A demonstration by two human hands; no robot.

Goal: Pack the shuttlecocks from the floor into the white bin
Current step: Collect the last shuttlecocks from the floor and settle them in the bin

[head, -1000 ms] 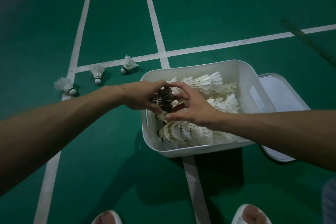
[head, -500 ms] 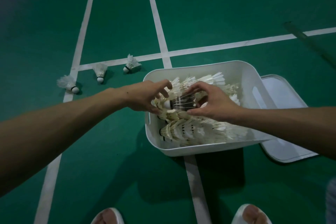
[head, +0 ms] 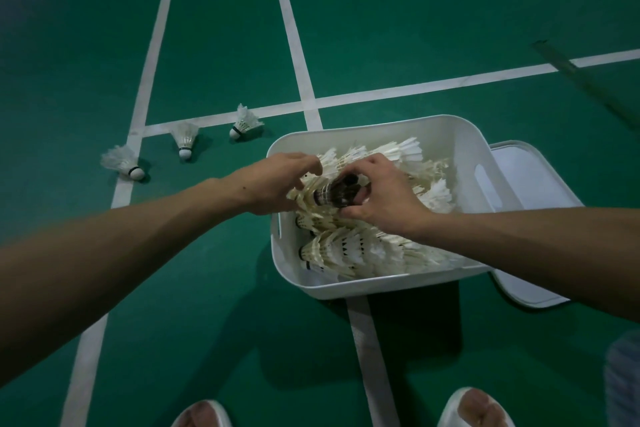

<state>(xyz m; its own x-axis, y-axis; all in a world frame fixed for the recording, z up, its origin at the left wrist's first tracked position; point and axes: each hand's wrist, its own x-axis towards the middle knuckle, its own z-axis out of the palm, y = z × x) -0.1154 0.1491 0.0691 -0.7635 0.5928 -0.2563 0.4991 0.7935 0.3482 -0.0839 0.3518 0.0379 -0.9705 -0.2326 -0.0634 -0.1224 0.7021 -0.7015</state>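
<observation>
Two hands work at the white bin's (head: 446,128) left edge: the left hand (head: 277,184) pinches a shuttlecock row (head: 306,196), the right hand (head: 381,198) grips a dark shuttlecock (head: 341,191). Three loose shuttlecocks (head: 183,140) lie on the floor (head: 207,288).

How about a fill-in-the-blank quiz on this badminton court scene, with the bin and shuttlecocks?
1. ____ loose shuttlecocks lie on the floor left of the white bin.
2. The floor is ____ with white lines.
3. The white lid lies on the bin's ____ side.
4. The shuttlecock gripped by the right hand is ____, unlike the white ones.
Missing words: three, green, right, dark.
</observation>
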